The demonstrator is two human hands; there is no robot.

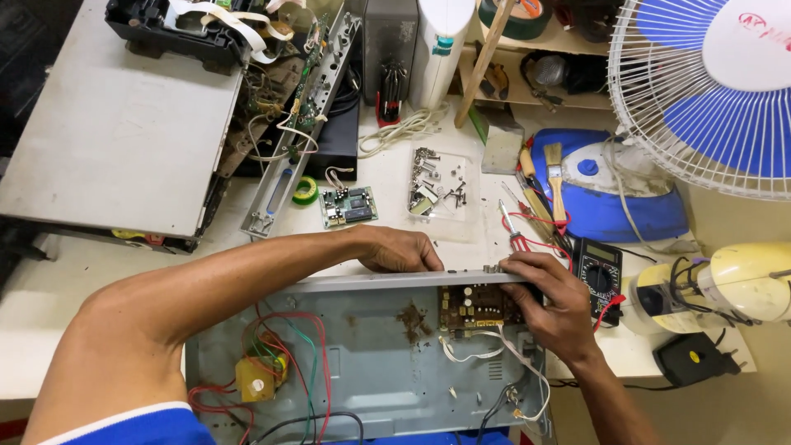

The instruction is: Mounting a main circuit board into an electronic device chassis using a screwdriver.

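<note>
A cluttered white worktable [66, 280] was seen; beyond the gripping hands, a small green circuit board [348, 206] and loose metal screws [437, 183] were laid on it.

Left arm: short sleeve [136, 422] at upper arm, blue w/ thin white band at hem; rest of arm bare. Right arm: bare, no sleeve in view. Left hand [400, 250] & right hand [552, 301]: no gloves, rings, watch seen. Fingers [515, 265] short-nailed.

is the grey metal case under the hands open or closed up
Open. The grey sheet-metal chassis has no top cover, so its brown circuit board, yellow transformer and red and green wires lie exposed.
</note>
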